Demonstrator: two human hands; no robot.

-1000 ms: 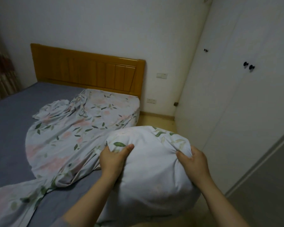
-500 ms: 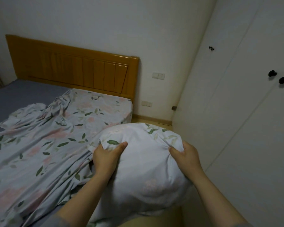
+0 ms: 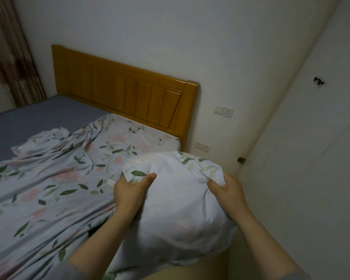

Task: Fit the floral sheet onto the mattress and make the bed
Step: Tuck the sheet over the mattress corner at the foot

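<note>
We have our fingers (image 3: 150, 175) of both hands closed on bunched folds of the floral sheet (image 3: 54, 184): the left hand (image 3: 129, 190) pinches a fold with the thumb on top, and the right hand (image 3: 227, 187) clenches a gathered knot of cloth. Between the two hands the sheet puffs up in a pale bulge, its underside facing us, held up over the near right edge of the mattress (image 3: 32, 120)

From there the rest of the sheet trails away across the bed. At the far right corner, by the headboard (image 3: 127, 96), it looks already pulled down over the mattress corner, and the cloth near that corner lies fairly flat. Toward the middle it is rumpled, with a loose crumpled end lying on top. The far left part of the mattress is bare grey, so we judge the job well short of half done: one corner seems fitted, the one in our hands is probably next, the left side is untouched, and smoothing and making the bed all remain

No containers show here; a cupboard door (image 3: 311, 158) stands shut at the right
</note>
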